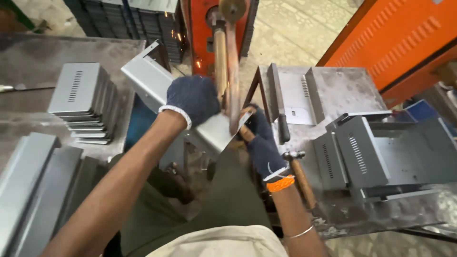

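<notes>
Both my hands wear dark blue knit gloves. My left hand (193,99) presses down on top of a bent grey sheet-metal casing (148,78) and grips it. My right hand (261,143) holds the same casing from below at its lower right corner (218,133). The casing sits tilted between the copper arms of an orange spot welder (226,57), which cross its right end. A few sparks show near the welder at the top.
A stack of slotted grey metal covers (78,93) lies at the left, with more grey panels (33,185) at the lower left. The worn steel table (352,90) on the right carries a hammer (300,173), a file (278,102) and several folded casings (362,152).
</notes>
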